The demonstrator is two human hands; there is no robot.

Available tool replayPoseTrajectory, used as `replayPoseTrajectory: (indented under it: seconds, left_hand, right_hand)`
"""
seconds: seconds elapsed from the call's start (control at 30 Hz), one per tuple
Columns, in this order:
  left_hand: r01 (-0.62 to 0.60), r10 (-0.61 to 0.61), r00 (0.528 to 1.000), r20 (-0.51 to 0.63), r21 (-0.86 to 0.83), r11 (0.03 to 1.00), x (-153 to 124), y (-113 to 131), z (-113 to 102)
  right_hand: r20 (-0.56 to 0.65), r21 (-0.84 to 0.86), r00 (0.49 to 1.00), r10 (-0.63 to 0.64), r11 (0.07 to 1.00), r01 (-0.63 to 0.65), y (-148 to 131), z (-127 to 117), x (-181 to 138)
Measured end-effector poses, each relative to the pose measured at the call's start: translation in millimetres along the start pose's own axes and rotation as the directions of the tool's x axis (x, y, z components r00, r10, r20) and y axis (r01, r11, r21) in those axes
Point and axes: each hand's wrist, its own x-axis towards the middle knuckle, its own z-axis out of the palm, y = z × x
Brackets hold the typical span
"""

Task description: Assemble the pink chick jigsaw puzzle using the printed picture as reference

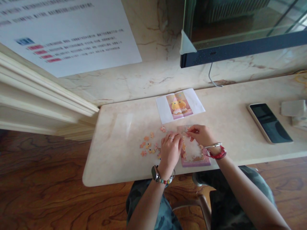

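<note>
A small jigsaw puzzle board (pixel 194 159) with a pink border lies on the marble counter (pixel 115 166) in front of me. My left hand (pixel 170 149) rests on its left edge, fingers curled and pressed down beside the loose pieces. My right hand (pixel 200 134) sits at the board's top, fingers pinched together on a puzzle piece too small to make out clearly. Several loose orange and pink pieces (pixel 148 145) lie scattered just left of my left hand. A printed reference picture (pixel 179 105) of a yellow duck lies beyond the board.
A phone (pixel 270 122) lies face up at the right, with a pale box (pixel 294 108) beyond it. A dark monitor edge (pixel 240 48) and its cable (pixel 212 78) stand at the back. A white poster (pixel 67 35) leans on the wall at left.
</note>
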Motion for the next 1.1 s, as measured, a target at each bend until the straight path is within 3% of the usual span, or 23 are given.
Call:
replayPoseTrajectory:
  seconds: [0.37, 0.8, 0.93, 1.1]
  left_hand:
    - [-0.017, 0.017, 1.0, 0.01, 0.06, 0.998, -4, 5, 0]
    - [-0.042, 0.037, 0.999, 0.04, 0.139, 0.989, -7, 7, 2]
    - [-0.043, 0.038, 0.999, 0.039, 0.153, 0.987, -8, 9, 3]
    - [-0.078, 0.074, 0.997, 0.03, 0.144, 0.987, -8, 12, 6]
  right_hand:
    - [-0.119, -0.288, 0.993, -0.011, 0.957, -0.024, -16, 2, -6]
    - [-0.137, -0.367, 0.99, -0.036, 0.93, -0.017, -15, 5, -5]
    - [-0.122, -0.384, 0.986, -0.117, 0.921, 0.061, -12, 1, -6]
    - [0.013, -0.358, 0.939, -0.344, 0.875, 0.325, 0, -12, -4]
